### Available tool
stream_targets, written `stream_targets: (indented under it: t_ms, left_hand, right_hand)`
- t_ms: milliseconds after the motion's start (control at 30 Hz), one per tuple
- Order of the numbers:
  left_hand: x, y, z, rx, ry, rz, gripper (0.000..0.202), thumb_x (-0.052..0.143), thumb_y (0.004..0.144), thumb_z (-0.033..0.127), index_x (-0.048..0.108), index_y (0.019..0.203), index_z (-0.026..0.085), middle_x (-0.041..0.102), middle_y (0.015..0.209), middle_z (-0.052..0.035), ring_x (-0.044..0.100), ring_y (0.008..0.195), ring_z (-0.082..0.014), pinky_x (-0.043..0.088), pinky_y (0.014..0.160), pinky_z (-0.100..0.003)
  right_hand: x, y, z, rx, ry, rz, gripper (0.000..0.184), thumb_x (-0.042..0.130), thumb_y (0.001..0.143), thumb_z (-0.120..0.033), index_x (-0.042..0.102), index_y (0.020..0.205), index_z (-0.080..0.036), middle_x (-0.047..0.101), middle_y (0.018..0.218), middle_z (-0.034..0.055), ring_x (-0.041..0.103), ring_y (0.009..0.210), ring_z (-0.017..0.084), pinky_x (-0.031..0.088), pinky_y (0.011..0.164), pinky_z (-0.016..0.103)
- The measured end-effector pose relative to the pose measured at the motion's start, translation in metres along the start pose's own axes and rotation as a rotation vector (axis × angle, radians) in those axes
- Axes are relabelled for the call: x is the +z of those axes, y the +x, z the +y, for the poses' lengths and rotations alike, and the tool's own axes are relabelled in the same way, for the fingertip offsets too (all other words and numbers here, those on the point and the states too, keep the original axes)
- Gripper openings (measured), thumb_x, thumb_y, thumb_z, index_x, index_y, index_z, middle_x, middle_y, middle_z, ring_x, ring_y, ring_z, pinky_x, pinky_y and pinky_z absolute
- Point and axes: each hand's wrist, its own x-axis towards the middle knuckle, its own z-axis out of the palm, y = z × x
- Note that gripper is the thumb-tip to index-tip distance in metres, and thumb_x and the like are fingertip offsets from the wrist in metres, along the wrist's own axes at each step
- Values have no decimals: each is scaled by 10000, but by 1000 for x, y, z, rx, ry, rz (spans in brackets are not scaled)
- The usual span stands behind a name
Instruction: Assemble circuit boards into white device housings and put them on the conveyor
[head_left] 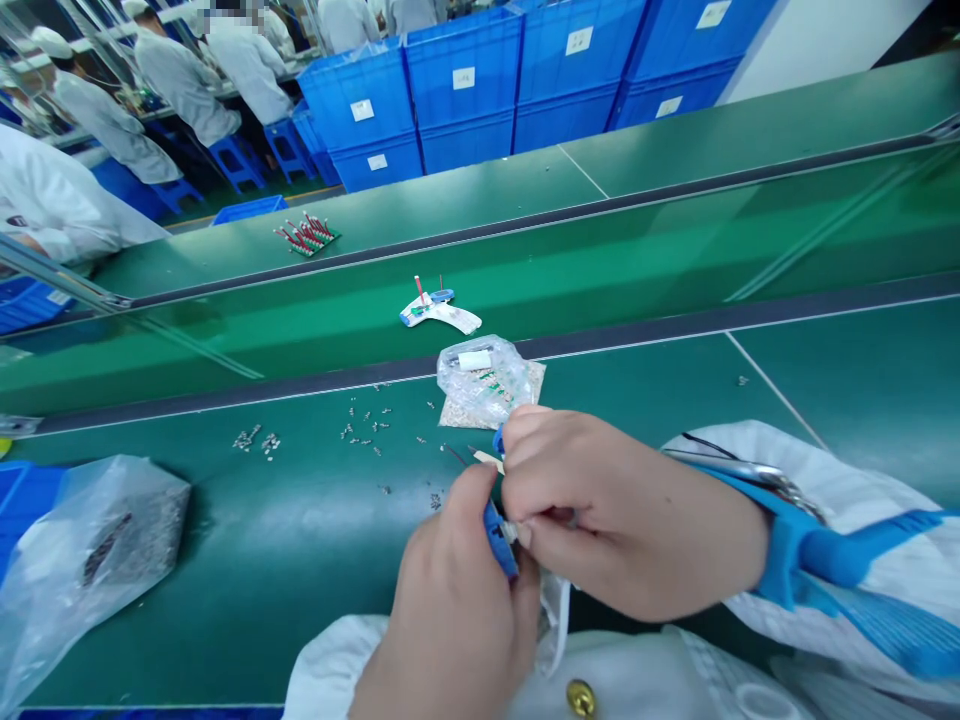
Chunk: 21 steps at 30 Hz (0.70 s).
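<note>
My left hand (469, 590) is closed around a small blue plastic part (498, 540), its thumb along the upper side. Against that part, my right hand (581, 500) pinches a small pale piece (513, 532); its exact kind is too small to tell. A bit of blue (499, 438) shows by the right hand's curled fingers, mostly hidden. Just past the fingers are a cream-coloured strip (487, 460) and a thin dark wire. Small loose metal pieces (364, 430) lie scattered on the green bench, left of both hands.
Beyond my hands lies a clear bag (480, 385) with small parts. A white-and-blue housing (442, 312) with a red wire rests on the green belt (637, 250). Another bag (127, 540) sits left. Across are red-wired boards (307, 235), blue crates (465, 80) and several people in white.
</note>
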Motion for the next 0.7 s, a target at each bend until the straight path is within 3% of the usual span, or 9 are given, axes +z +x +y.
stream_targets:
  t_ms: [133,267,300,367,433,500,567,667,700]
  left_hand:
    - [-1,2,4,36,115,0,454,539,795,250,440,1238,237,680,910,-114,628,584,-276,417,489,-334]
    - [1,9,4,-11,5,-108,603,544,803,315,345,1355,177,630,1089,-180,641,828,-326,478,629,-389]
    - [2,11,3,-24,-32,-136,651,552,798,328,309,1384,180,607,1136,-182,629,880,-326,484,656,-392]
    - [3,13,0,-65,-95,-185,699,552,801,339,256,1419,200,571,1196,-172,612,922,-307,492,664,-373]
    - [4,15,-3,-111,-129,-240,677,535,812,338,268,1422,219,562,1212,-158,606,923,-287,495,638,-343]
    - [4,17,-4,-98,-129,-323,632,531,809,338,337,1399,222,580,1185,-153,598,934,-294,493,613,-329]
    - [5,20,-4,-39,-121,-426,599,546,786,326,416,1360,213,606,1140,-151,599,929,-305,493,608,-327]
    - [4,25,-2,23,-111,-523,540,569,744,289,527,1274,196,645,1066,-143,618,864,-304,502,628,-342]
    - [3,26,-3,22,-110,-528,520,573,735,279,553,1248,198,656,1046,-137,624,847,-301,505,642,-349]
  right_hand:
    - [3,-1,-1,0,24,-15,255,374,720,-85,301,489,-162,362,470,-31,292,502,84,307,615,255]
    - [-17,-1,29,120,-31,-76,284,433,794,-181,490,517,-155,487,535,-12,444,581,95,354,621,228]
    - [-28,-1,43,247,-119,-22,268,461,805,-220,549,560,-154,533,584,-3,486,622,105,363,623,226]
    - [-55,-3,75,678,-419,320,245,490,823,-299,627,690,-145,600,697,25,544,693,132,372,635,241]
    - [-79,-3,109,902,-601,570,378,318,906,-273,624,919,-52,606,917,166,545,912,241,361,708,331]
    - [-91,1,138,1036,-677,663,441,272,919,-253,552,1027,71,509,1086,317,494,1042,328,357,744,394]
    - [-86,14,162,1076,-682,619,432,342,922,-293,536,1063,67,470,1153,324,504,1054,315,390,777,390]
    - [-58,49,188,997,-633,397,330,511,889,-352,546,1121,-119,549,1144,111,552,995,194,465,840,375]
    - [-48,62,195,964,-618,317,331,518,890,-349,536,1146,-139,551,1150,91,558,995,189,477,845,387]
